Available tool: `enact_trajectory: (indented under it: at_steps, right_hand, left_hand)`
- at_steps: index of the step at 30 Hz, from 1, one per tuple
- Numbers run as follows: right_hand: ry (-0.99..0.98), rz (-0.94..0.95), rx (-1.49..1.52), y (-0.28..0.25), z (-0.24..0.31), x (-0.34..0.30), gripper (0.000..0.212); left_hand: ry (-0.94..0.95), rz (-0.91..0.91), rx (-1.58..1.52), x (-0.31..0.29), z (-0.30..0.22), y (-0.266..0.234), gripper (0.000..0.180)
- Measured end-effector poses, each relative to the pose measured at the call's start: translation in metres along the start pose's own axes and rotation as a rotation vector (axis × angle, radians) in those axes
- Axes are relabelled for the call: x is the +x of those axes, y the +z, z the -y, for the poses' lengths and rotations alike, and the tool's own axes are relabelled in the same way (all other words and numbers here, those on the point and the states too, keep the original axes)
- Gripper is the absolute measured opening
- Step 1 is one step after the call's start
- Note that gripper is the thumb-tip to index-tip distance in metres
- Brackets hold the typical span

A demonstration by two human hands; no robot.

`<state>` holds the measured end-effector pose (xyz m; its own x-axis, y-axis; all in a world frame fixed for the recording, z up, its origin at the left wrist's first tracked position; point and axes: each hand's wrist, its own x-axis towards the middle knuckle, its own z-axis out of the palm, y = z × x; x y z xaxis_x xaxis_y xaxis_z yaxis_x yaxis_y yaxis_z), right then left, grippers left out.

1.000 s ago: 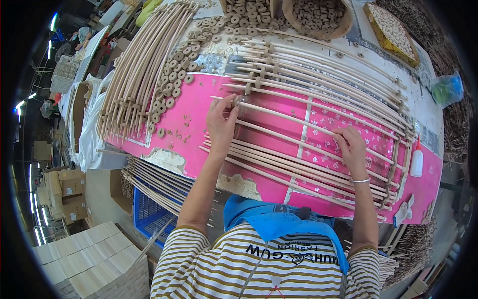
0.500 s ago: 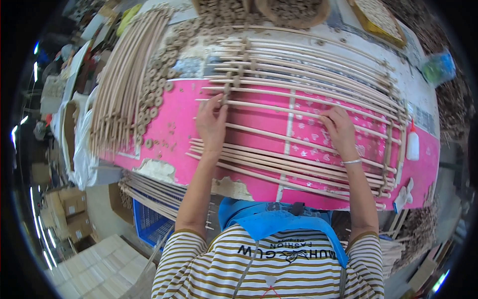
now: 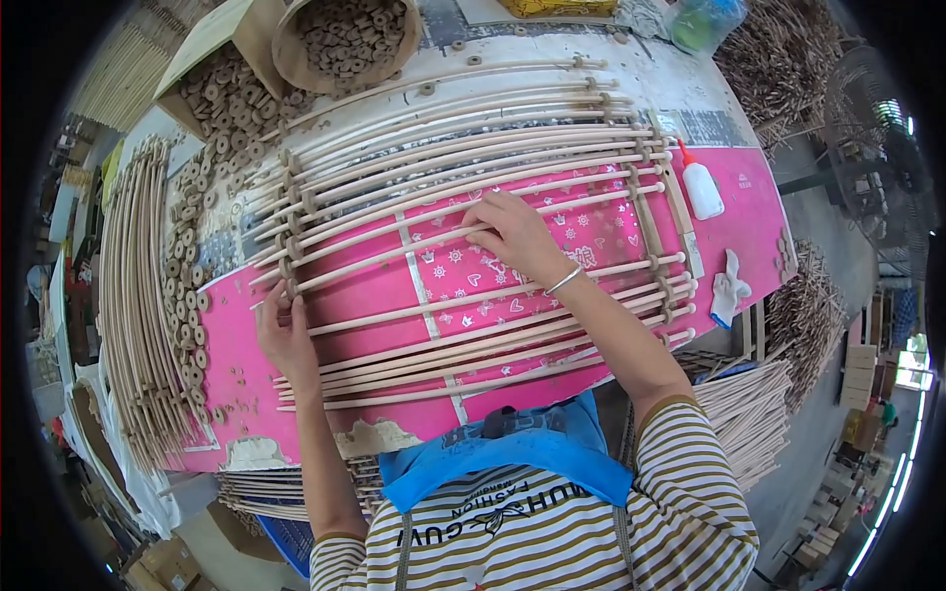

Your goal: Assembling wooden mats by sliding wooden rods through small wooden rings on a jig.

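Where the striped shirt point(image 3: 562, 552) meets the table's near edge, a blue apron point(image 3: 507, 458) covers the person's front, with a stack of thin rods point(image 3: 261, 488) to its left below the tabletop. On the pink sheet point(image 3: 734, 217) just beyond lies a near group of pale rods point(image 3: 473, 360), side by side and running left to right. Past them, the left hand point(image 3: 286, 340) is at the left end of a single pale rod point(image 3: 365, 265), its thumb and fingers drawn close together by a small wooden disc; whether they grip the rod or the disc cannot be told. The right hand point(image 3: 517, 236) pinches the same rod near its middle between thumb and fingers, and the rod slants up and away toward the right. To the right lie a crumpled white glove point(image 3: 729, 289) and, farther off, a white bottle point(image 3: 702, 189) with a red tip. Beyond the hands, more rods pass through discs near both ends. At the left, loose discs point(image 3: 187, 286) lie scattered beside a thick row of rods point(image 3: 138, 305). At the far side, a wooden box point(image 3: 258, 44) and a round container point(image 3: 286, 54), both holding discs, stand next to each other.
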<state>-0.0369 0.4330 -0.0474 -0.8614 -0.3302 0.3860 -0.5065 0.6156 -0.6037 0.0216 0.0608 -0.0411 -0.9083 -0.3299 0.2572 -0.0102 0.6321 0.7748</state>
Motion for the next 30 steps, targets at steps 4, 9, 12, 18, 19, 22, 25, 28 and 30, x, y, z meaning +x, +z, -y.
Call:
enact_trajectory:
  at_steps: [4, 9, 12, 18, 19, 22, 25, 28, 30]
  right_hand:
    - [-0.009, -0.025, -0.01, 0.0, -0.001, 0.0, 0.017]
    - [-0.042, -0.039, -0.063, -0.001, 0.001, 0.002, 0.015]
    - [-0.056, -0.05, -0.06, -0.005, -0.002, 0.001, 0.015]
    - [-0.047, -0.039, -0.031, -0.006, -0.003, 0.002, 0.013]
    - [-0.044, -0.039, -0.039, -0.006, -0.003, 0.002, 0.013]
    - [-0.039, -0.054, -0.067, -0.007, -0.003, 0.0, 0.012]
    - [-0.038, -0.075, -0.096, -0.007, -0.004, 0.001, 0.012]
    - [-0.05, -0.084, -0.097, -0.004, -0.003, 0.002, 0.013]
    - [-0.061, -0.068, -0.096, 0.005, 0.0, 0.005, 0.014]
  left_hand:
    - [0.003, 0.007, -0.002, 0.0, -0.001, 0.001, 0.033]
    - [-0.005, 0.001, 0.008, -0.002, -0.001, -0.002, 0.035]
    - [0.021, 0.057, 0.069, 0.001, -0.003, -0.006, 0.039]
    - [0.143, 0.138, 0.316, 0.006, -0.012, -0.016, 0.04]
    - [0.158, 0.142, 0.324, 0.008, -0.009, -0.017, 0.04]
    - [0.193, 0.144, 0.369, 0.013, -0.004, -0.018, 0.041]
    - [0.224, 0.128, 0.402, 0.015, -0.002, -0.019, 0.042]
    - [0.213, 0.125, 0.4, 0.018, 0.003, -0.025, 0.041]
    - [0.153, 0.147, 0.331, 0.014, 0.01, -0.037, 0.041]
